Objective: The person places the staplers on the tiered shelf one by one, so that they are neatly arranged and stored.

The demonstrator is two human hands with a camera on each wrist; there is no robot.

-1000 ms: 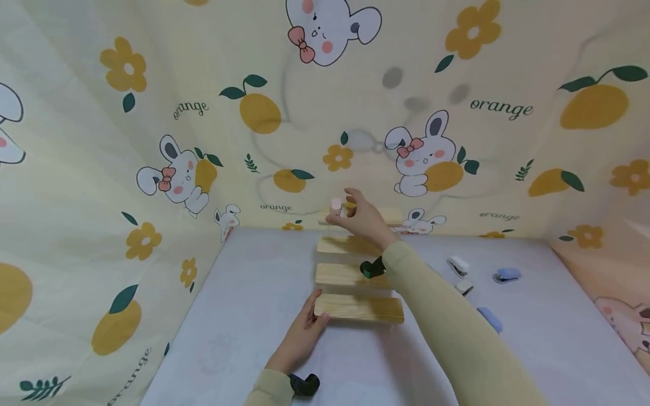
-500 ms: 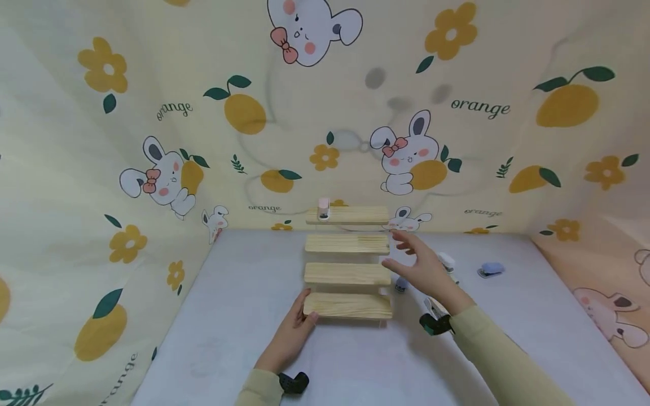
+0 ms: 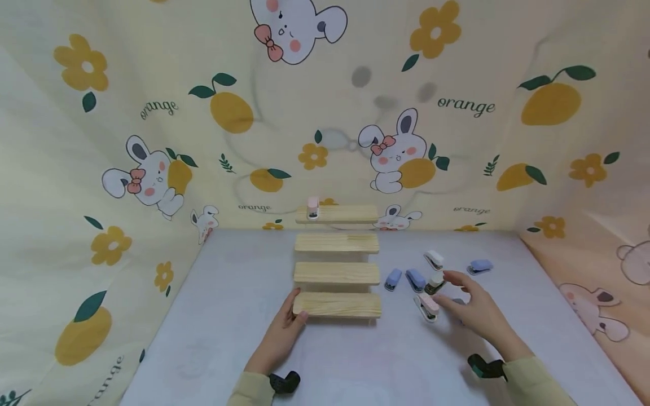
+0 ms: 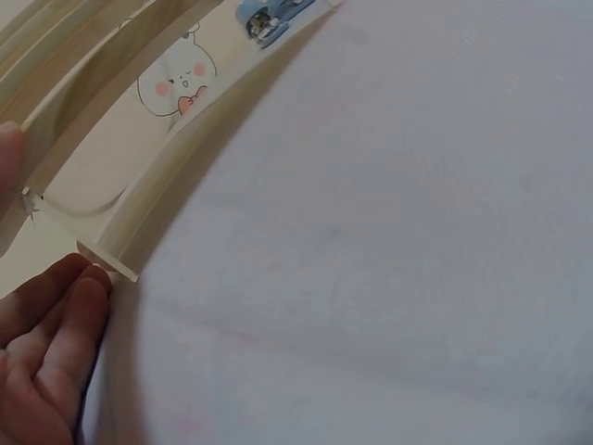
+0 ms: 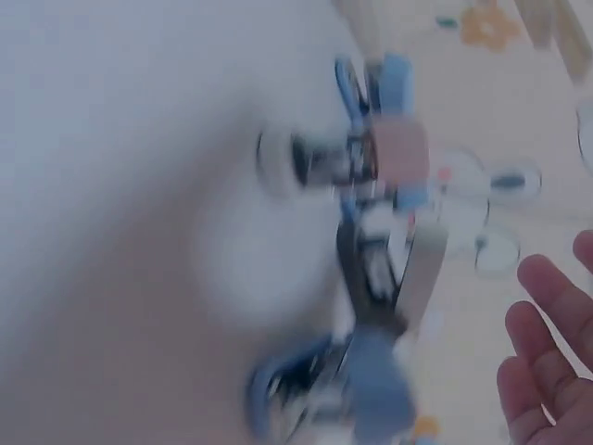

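A tiered wooden display rack (image 3: 337,304) stands on the table. My left hand (image 3: 280,334) grips the left end of its lowest step, and the left wrist view has those fingertips (image 4: 88,287) at the rack's side. On the top step, toward the left, sits a pink mini stapler (image 3: 312,207). My right hand (image 3: 479,313) hovers with spread fingers just right of another pink mini stapler (image 3: 427,306) and an off-white stapler (image 3: 435,283). In the blurred right wrist view the fingers (image 5: 547,371) hold nothing. A blue-grey stapler (image 3: 459,303) is partly hidden behind that hand.
Two blue staplers (image 3: 416,279) lie between the rack and the right hand. A white stapler (image 3: 434,259) lies farther back, and another blue one (image 3: 479,266) to its right. A patterned cloth (image 3: 274,141) hangs behind the table (image 3: 213,304).
The right hand let go of the pink stapler on the top step, then withdrew right and down to the loose staplers. The left hand keeps its hold; the head view shifted slightly right.
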